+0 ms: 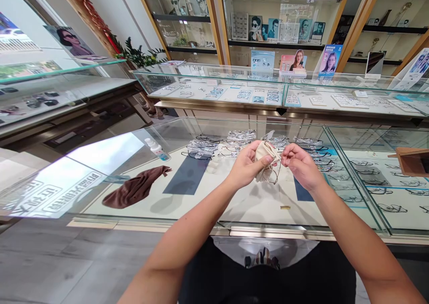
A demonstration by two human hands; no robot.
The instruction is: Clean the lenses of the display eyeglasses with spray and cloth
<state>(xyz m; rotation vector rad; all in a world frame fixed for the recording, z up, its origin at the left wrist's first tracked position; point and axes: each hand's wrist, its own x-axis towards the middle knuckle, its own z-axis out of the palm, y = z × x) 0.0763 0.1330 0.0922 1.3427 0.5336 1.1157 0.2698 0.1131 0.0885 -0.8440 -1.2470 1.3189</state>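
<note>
My left hand is closed around a folded beige cloth, thumb on top, above the glass counter. A pair of thin-rimmed eyeglasses shows just below the cloth, against the lenses in the case; part of its frame is hidden. Close by on the right, my right hand has its fingers curled and pinched at the cloth's edge. What lies between those fingertips is too small to make out. On the counter to the left are a crumpled brown cloth and a small white bottle with a blue label.
Several rows of eyeglasses show in the glass display counter. A brown wooden object stands at the right. Across the aisle are another glass case and a sunglasses case. A metal-edged stool or tray-like shape lies low in front of me.
</note>
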